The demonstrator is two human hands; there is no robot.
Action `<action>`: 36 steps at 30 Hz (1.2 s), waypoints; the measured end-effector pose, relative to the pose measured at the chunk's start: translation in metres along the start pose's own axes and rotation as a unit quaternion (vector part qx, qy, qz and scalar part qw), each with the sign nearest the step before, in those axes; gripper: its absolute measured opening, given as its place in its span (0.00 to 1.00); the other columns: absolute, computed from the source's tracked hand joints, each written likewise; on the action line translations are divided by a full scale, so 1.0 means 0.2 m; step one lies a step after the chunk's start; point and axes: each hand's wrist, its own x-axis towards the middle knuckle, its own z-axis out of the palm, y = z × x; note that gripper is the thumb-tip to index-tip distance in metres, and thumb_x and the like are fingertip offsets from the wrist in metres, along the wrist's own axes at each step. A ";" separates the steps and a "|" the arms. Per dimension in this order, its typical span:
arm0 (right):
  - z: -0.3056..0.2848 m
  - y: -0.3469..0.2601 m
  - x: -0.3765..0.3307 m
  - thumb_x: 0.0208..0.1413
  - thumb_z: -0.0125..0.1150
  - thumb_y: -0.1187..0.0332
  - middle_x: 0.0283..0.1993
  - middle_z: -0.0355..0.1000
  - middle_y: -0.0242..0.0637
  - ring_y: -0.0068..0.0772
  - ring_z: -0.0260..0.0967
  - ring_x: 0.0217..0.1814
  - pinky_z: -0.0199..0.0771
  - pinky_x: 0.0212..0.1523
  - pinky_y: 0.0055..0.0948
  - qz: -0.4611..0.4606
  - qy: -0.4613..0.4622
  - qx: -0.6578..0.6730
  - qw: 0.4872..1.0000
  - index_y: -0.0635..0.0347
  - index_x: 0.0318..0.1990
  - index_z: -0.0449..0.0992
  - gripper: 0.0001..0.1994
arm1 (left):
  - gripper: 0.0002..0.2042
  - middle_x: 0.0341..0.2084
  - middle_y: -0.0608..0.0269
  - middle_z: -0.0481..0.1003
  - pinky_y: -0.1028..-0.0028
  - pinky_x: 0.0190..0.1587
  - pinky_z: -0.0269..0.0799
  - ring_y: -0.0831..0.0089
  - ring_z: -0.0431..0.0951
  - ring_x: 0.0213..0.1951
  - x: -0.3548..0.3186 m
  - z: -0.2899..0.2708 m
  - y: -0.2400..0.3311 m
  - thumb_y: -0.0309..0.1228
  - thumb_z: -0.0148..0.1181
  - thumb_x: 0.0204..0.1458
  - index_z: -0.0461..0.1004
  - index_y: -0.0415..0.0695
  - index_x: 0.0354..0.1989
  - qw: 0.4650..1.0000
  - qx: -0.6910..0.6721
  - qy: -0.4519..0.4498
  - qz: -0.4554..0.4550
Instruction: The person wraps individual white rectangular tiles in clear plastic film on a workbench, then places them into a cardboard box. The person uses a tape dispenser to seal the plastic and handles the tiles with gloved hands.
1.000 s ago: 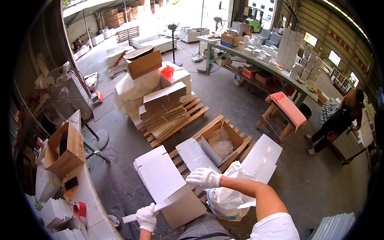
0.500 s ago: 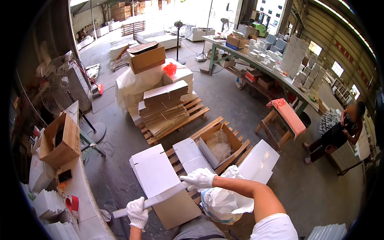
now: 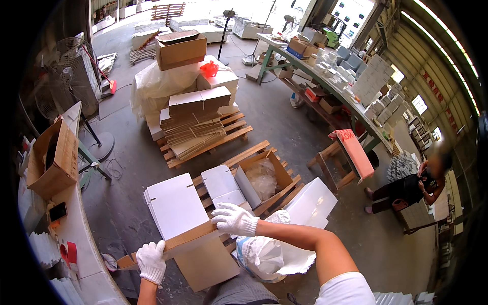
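Between my hands is a flattened cardboard carton (image 3: 190,239), seen nearly edge-on, with brown inner faces and a pale outer side. My left hand (image 3: 151,262), in a white knit glove, is closed around its left part. At the right end, my right hand (image 3: 235,219), gloved the same way, holds the upper edge with its fingers bent over it. Below the carton lies a brown cardboard sheet (image 3: 207,267). Just beyond it is a stack of white flat cartons (image 3: 175,203). A white plastic sack (image 3: 262,256) stands below my right forearm.
An open carton with clear plastic (image 3: 264,180) rests on a wooden pallet (image 3: 254,152). Farther off, another pallet (image 3: 236,124) bears stacked cardboard. A worktable (image 3: 96,244) with a phone (image 3: 58,211) and red tape (image 3: 70,252) runs along my left. A person (image 3: 412,185) stands at right.
The held carton has tilted, so its brown inside now shows instead of its pale edge. Both hands have shifted left in the picture, as has the whole scene with the head's turn.
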 end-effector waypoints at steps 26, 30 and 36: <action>0.29 -0.29 0.29 0.60 0.58 0.50 0.63 0.66 0.48 0.51 0.63 0.63 0.59 0.66 0.50 0.120 -0.129 0.111 0.978 0.58 0.64 0.68 0.30 | 0.20 0.53 0.56 0.74 0.43 0.69 0.52 0.52 0.69 0.61 -0.12 0.12 0.05 0.37 0.63 0.49 0.77 0.44 0.51 0.992 -0.079 0.086 0.044; 0.35 -0.32 0.22 0.52 0.64 0.58 0.55 0.71 0.43 0.47 0.67 0.57 0.64 0.61 0.44 0.129 -0.104 0.109 0.980 0.57 0.63 0.70 0.29 | 0.20 0.50 0.57 0.74 0.51 0.61 0.60 0.54 0.70 0.56 -0.08 -0.01 0.08 0.36 0.68 0.46 0.79 0.44 0.48 0.985 -0.165 0.036 0.024; 0.43 -0.36 0.17 0.54 0.58 0.64 0.37 0.75 0.36 0.40 0.76 0.42 0.75 0.45 0.39 0.144 -0.090 0.046 0.984 0.53 0.43 0.76 0.11 | 0.16 0.33 0.62 0.77 0.59 0.44 0.70 0.60 0.78 0.39 0.00 0.03 0.11 0.34 0.68 0.42 0.77 0.47 0.41 0.990 -0.110 -0.083 0.005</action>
